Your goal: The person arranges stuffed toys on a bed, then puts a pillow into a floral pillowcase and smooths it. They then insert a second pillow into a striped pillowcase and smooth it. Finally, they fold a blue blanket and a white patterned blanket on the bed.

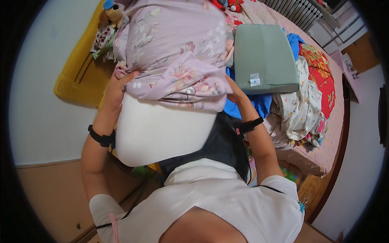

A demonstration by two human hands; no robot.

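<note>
A pale pink floral pillowcase [179,39] covers the far part of a white pillow [164,130]. Its near edge is bunched in folds across the pillow, whose near end is bare and lies over my lap. My left hand [120,88] grips the cloth at the left side, thumb on top and fingers partly hidden. On the opposite side, my right hand [234,91] holds the right edge of the pillowcase; the folds cover most of its fingers.
A grey-green wedge-shaped cushion [264,57] with a tag lies on the bed [332,152], at right. Around it are blue cloth [258,104], a white printed cloth [299,106] and a red patterned cover [323,79]. A yellow plastic panel [70,82] and a plush toy [114,15] stand left.
</note>
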